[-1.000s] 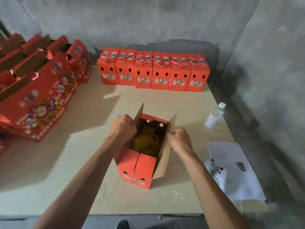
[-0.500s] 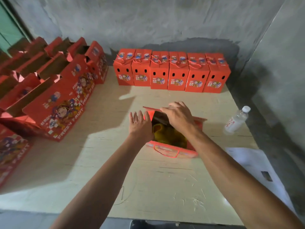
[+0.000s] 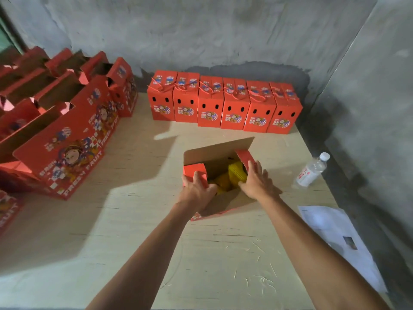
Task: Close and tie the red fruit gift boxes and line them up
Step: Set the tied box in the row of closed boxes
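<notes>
An open red fruit gift box (image 3: 218, 153) stands in the middle of the table, its brown far flap upright and yellow netted fruit (image 3: 237, 174) showing inside. My left hand (image 3: 196, 192) grips the box's small red left flap, fingers curled over it. My right hand (image 3: 257, 182) presses with straight fingers on the small red right flap. Several closed, tied red boxes (image 3: 224, 106) stand in a row along the back wall.
A stack of open, unfilled red boxes (image 3: 64, 130) fills the table's left side. A clear water bottle (image 3: 311, 170) lies at the right edge, with white papers (image 3: 335, 238) nearer me. The grey wall closes the back and right. The wooden table (image 3: 212, 253) extends toward me.
The box has been turned so its long flap now stands at the far side. My hands moved from the top flaps to the two small side flaps and fold them inward.
</notes>
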`<state>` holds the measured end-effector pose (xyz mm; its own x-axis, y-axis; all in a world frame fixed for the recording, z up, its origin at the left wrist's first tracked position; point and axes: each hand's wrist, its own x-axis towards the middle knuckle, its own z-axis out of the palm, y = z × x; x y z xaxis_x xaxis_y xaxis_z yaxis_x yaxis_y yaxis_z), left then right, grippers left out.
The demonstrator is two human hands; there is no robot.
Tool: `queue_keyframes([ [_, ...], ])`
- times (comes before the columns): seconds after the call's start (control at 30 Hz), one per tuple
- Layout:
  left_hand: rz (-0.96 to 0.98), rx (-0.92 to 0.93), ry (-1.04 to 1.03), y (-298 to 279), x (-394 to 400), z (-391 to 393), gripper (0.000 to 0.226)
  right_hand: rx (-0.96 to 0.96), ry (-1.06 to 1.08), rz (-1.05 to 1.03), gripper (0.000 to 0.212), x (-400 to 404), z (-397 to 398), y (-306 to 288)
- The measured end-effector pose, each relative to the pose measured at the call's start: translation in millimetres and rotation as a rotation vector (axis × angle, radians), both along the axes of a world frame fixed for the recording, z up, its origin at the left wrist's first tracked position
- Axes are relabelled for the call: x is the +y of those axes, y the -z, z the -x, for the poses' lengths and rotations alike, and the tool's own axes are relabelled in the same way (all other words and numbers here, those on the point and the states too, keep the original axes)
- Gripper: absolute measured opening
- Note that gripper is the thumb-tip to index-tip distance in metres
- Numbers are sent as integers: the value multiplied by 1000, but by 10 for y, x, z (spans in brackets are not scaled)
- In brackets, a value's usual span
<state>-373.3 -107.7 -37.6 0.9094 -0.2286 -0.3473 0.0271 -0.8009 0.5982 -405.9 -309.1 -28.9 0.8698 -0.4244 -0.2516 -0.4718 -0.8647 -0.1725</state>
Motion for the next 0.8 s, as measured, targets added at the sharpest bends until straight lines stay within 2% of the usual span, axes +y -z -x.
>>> queue_keyframes([
  [0.07, 92, 18, -41, -26, 51, -34, 60, 15, 24, -15, 77, -44, 34, 62],
  [0.2, 262, 100, -153, -101, 205, -203, 39, -171, 40, 11, 44, -189, 10, 72],
  [0.3, 431, 196, -267, -108, 362, -351, 31, -192, 107, -52, 31, -360, 41, 48],
  [0.37, 546, 262, -341, -119, 457, -395, 30, -143, 164, -154, 33, -501, 102, -2],
  [0.47, 608, 227, -412, -132, 576, -422, 42, -1, 321, -531, 31, -707, 243, -125],
  [0.5, 568, 174, -413, -123, 602, -435, 46, 39, 362, -607, 32, -765, 271, -150],
  [0.57, 319, -11, -320, -98, 654, -466, 55, 76, 331, -566, 31, -819, 259, -177],
  [0.67, -197, -313, -74, 0, 756, -469, 69, 30, 185, -239, 21, -792, 177, -196],
  [0.7, -279, -396, -22, 28, 783, -460, 69, 10, 140, -114, 23, -793, 153, -196],
  [0.73, -299, -475, 29, 50, 795, -453, 65, -20, 73, 14, 34, -806, 139, -181],
  [0.8, -220, -583, 186, 69, 785, -447, 54, -72, -155, 204, 56, -835, 136, -144],
])
